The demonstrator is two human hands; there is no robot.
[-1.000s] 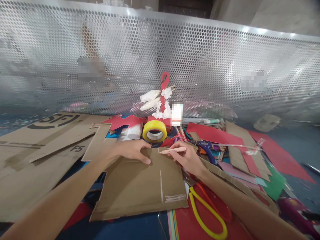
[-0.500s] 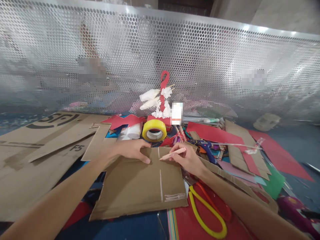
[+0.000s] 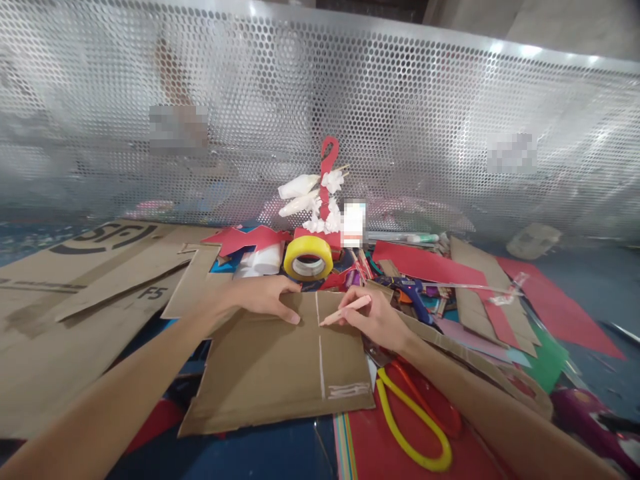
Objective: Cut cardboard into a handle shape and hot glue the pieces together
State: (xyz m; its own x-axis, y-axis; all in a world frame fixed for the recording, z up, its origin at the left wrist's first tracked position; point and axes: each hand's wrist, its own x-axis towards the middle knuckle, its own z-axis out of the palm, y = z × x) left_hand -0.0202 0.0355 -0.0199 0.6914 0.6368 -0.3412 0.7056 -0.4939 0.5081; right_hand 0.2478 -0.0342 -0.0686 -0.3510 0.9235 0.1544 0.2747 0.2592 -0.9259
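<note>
**Two strokes down, a sliver between them!**

From my distant seat, I've got the cardboard sheet [image 3: 260, 373] at six o'clock. The left hand [image 3: 265, 298] rests at its twelve, thumb spread wide from the fingers, no tool there! The right hand [image 3: 375, 317], at its two, pinches a pale pencil [image 3: 356, 305], tip right on the board! Lower stroke [image 3: 321, 367] at three: done. Upper stroke [image 3: 317, 307] at one: done, down to the tip. Only that short gap, I'd judge, remains unmarked.
</note>
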